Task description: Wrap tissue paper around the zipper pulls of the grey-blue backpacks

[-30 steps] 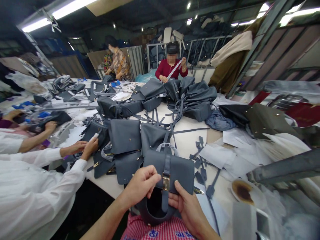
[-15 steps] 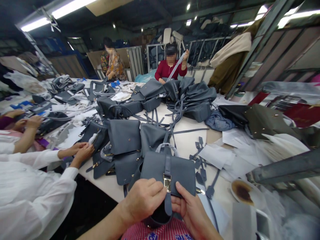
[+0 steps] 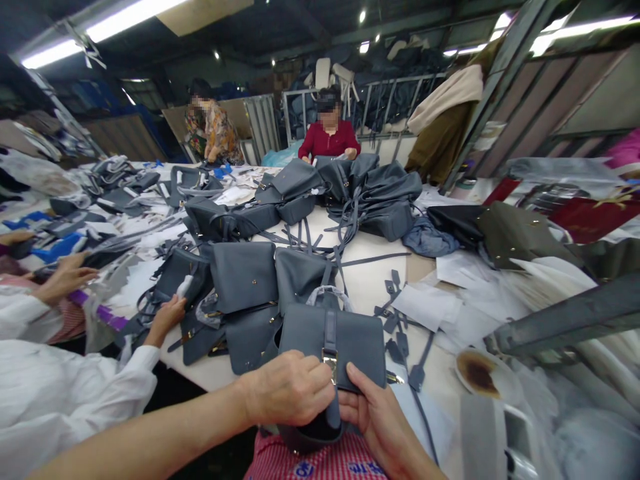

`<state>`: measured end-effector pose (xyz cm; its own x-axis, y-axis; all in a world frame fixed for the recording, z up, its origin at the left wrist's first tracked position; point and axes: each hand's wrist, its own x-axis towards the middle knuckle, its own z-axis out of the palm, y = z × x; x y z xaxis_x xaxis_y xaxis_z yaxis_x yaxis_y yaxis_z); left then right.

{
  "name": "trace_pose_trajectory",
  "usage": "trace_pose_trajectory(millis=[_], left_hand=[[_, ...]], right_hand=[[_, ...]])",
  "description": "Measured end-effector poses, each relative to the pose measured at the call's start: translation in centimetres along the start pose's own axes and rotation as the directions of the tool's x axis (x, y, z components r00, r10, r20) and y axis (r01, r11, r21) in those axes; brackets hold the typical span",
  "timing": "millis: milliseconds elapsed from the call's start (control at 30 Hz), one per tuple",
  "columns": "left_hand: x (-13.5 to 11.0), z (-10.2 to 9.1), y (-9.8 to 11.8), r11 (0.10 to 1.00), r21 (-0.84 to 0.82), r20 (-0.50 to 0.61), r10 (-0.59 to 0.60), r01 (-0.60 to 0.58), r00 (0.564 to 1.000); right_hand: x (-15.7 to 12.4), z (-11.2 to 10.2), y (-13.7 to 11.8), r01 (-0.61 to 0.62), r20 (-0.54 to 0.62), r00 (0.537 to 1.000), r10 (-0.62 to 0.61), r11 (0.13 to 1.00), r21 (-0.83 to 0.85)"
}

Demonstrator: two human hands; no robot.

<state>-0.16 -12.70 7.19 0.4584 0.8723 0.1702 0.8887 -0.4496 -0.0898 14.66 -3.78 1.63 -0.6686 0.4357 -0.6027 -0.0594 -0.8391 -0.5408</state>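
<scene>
I hold a grey-blue leather handbag at the table's near edge, its flap facing me. A strap with a gold clasp runs down the flap's middle. My left hand is closed over the flap's lower left edge, fingers curled right beside the clasp. My right hand grips the bag's lower right edge, thumb on the flap. The bag's dark opening shows below my left hand.
Several more grey-blue bags and loose straps cover the white table. A person in white sleeves works at my left. Two other people stand at the far side. White papers and a stained dish lie at the right.
My left hand has closed down over the flap next to the clasp, and the bag has shifted slightly. The far person in red has lowered a strap. My view has swung a little right.
</scene>
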Motion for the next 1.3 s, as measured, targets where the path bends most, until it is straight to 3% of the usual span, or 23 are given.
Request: trace_pose_trajectory(millis=[133,267,400,500,567,667,767,867,1033,1133,1233,1300], left_hand=[[0.3,0.7,-0.4,0.999,-0.034,0.074,-0.015,0.017,0.997],[0.7,1.7,-1.3,0.963,-0.168,0.139,-0.190,0.212,0.972],[1.2,1.4,-2.5,0.823,-0.400,0.093,-0.400,0.402,0.912],[1.0,0.7,-3.1,0.702,-0.536,0.052,-0.527,0.469,0.848],[0.5,0.3,-3.1,0.697,-0.577,0.052,-0.489,0.426,0.870],[-0.4,-0.1,-2.5,0.766,-0.577,0.056,-0.310,0.285,0.949],[-1.0,-0.2,-1.4,0.791,-0.554,0.024,-0.296,0.259,0.955],[-1.3,0.1,-0.4,0.720,-0.588,0.029,-0.436,0.369,0.899],[-1.2,1.2,0.8,0.496,-0.640,0.155,-0.665,0.587,0.731],[-1.2,1.7,1.5,0.415,-0.681,0.145,-0.731,0.603,0.667],[-1.0,1.6,2.0,0.342,-0.725,0.159,-0.761,0.598,0.628],[-0.5,1.3,2.3,0.303,-0.681,0.187,-0.808,0.666,0.558]], right_hand=[[-0.1,0.1,0.2,0.030,-0.017,0.999,-0.031,0.999,-0.044],[-0.2,0.1,0.2,0.024,-0.023,0.999,-0.026,0.998,-0.057],[-0.2,0.3,-0.1,0.011,-0.024,1.000,-0.013,0.999,-0.053],[-0.2,0.3,-0.2,0.005,-0.008,1.000,-0.006,0.999,-0.052],[-0.2,0.2,-0.3,0.000,0.003,1.000,0.001,0.998,-0.055],[-0.2,0.0,-0.2,-0.004,0.013,1.000,0.005,0.998,-0.059],[-0.2,-0.2,0.2,0.014,0.001,1.000,-0.014,0.998,-0.059],[-0.2,-0.5,0.8,0.065,0.002,0.998,-0.065,0.995,-0.074],[-0.2,-0.9,1.6,0.126,-0.038,0.991,-0.132,0.984,-0.122],[-0.1,-1.0,1.7,0.128,-0.001,0.992,-0.129,0.983,-0.128],[0.0,-1.4,1.7,0.124,0.011,0.992,-0.124,0.975,-0.185],[0.2,-1.8,1.8,0.114,0.010,0.993,-0.115,0.965,-0.238]])
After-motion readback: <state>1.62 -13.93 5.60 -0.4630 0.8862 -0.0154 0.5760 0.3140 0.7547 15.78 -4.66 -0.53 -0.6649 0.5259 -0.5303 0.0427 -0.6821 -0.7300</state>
